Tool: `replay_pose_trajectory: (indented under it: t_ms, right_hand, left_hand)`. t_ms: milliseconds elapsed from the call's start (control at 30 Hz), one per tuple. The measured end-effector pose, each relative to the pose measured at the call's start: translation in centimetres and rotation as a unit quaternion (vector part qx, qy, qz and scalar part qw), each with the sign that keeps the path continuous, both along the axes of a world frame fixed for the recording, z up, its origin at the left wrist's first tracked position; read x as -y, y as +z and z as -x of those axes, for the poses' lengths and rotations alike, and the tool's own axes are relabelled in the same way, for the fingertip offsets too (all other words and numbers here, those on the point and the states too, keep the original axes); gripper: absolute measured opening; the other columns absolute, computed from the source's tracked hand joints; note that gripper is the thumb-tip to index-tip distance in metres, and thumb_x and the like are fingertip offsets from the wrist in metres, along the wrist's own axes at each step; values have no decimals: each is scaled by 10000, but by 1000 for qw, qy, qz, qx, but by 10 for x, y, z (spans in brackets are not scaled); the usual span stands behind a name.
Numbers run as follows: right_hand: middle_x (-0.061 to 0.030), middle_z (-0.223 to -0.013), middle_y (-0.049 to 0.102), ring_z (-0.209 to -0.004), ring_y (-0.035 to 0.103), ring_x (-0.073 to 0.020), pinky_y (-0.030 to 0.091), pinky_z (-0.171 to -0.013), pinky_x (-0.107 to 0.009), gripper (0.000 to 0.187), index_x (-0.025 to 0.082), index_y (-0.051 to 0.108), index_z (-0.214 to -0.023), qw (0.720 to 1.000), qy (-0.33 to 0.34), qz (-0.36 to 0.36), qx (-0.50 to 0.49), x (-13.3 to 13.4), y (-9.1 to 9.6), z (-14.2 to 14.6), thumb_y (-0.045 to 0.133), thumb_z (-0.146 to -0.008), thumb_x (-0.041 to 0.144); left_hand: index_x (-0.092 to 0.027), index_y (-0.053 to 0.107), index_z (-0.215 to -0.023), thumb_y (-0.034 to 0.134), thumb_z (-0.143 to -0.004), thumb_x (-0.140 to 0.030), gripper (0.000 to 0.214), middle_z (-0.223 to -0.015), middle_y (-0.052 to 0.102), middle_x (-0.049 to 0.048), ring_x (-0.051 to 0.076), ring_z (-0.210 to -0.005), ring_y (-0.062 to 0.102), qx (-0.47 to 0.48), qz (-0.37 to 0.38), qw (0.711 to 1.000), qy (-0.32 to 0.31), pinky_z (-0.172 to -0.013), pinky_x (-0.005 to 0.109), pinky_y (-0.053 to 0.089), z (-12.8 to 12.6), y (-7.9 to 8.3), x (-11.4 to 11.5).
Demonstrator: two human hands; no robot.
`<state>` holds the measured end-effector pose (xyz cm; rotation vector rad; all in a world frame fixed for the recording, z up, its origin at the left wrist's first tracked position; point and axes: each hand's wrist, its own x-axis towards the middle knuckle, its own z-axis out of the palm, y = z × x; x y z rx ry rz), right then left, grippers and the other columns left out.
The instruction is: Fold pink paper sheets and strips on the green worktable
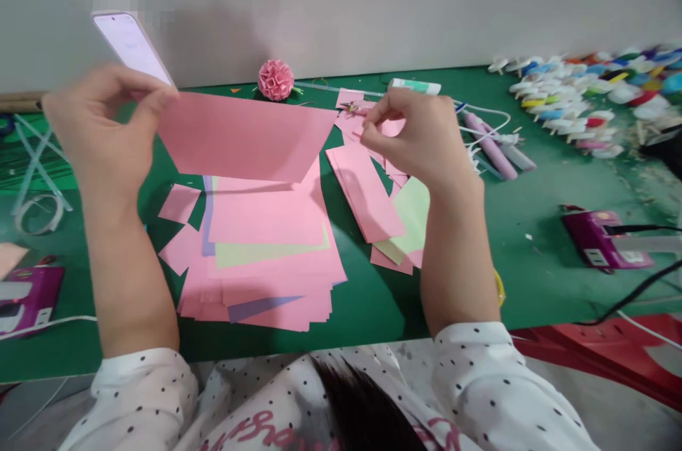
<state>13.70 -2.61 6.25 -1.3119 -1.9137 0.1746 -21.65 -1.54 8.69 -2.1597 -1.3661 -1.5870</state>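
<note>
My left hand (114, 128) pinches the upper left corner of a pink paper sheet (250, 135), raised above the table. To the right of the sheet's free corner is my right hand (415, 135), with thumb and fingers pressed together; whether anything is between them I cannot make out. Below the raised sheet lies a loose stack of pink paper (266, 213) with green and purple sheets in it. Folded pink strips (365, 192) rest between the stack and my right forearm. Two small pink squares (180, 203) lie left of the stack.
A lit phone (131, 46) leans at the wall behind my left hand. A pink paper ball (275, 79), a glue stick (414, 87) and purple glue-gun-like tools (490, 145) stand or lie farther back. Bottle caps (565, 110) pile up at right, behind a purple box (607, 239) with cables.
</note>
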Motion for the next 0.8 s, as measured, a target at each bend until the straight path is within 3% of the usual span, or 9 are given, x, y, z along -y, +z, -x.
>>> replay_pose_trajectory:
  t_ms: [67,233,400,600,700,800]
  right_hand:
    - [-28,-790,736,-765,695,-223,556,-759,-399,59,254,612,-799,999,-13,-29,-16,-2,-2,-3,629,-826,204]
    - [-93,-1159,749,-1068,681,-279,538,-924,-460,158,283,643,-1102,997,25,-74,13,4,-1,15,591,-956,311]
    - [-57,-985,755,-1011,664,-285,466,-1033,-550,134,313,639,-994,995,29,-70,60,12,3,27,506,-1014,312]
    - [-56,-986,739,-1052,644,-295,355,-1138,-632,162,311,622,-994,993,13,-88,75,22,8,35,469,-1020,265]
    - [-46,-994,730,-1090,642,-294,310,-1173,-644,159,301,625,-983,993,26,-83,79,30,10,47,477,-1020,255]
    - [-32,-993,724,-1105,640,-275,279,-1207,-628,162,296,633,-979,992,45,-88,73,38,10,59,484,-1026,257]
  left_hand:
    - [-217,757,-896,761,-905,-179,40,-848,761,-133,74,-811,695,-11,21,1000,15,-772,295,642,-4,1,1]
    - [-253,761,-858,780,-909,-298,71,-819,763,-98,100,-772,664,-9,40,995,-94,-681,335,572,-31,2,9]
    - [-249,750,-872,772,-911,-255,46,-818,749,-103,65,-754,636,42,70,988,-130,-681,312,567,-43,0,10]
    - [-284,737,-912,713,-923,-287,27,-867,768,-22,168,-765,668,-142,28,984,-103,-658,349,514,-49,2,15]
    - [-283,714,-975,626,-969,-286,89,-984,775,8,206,-897,708,-159,56,977,-130,-746,361,535,-64,4,26]
    - [-254,683,-971,598,-959,-249,86,-979,760,21,211,-894,707,-174,67,970,-155,-774,371,538,-79,3,36]
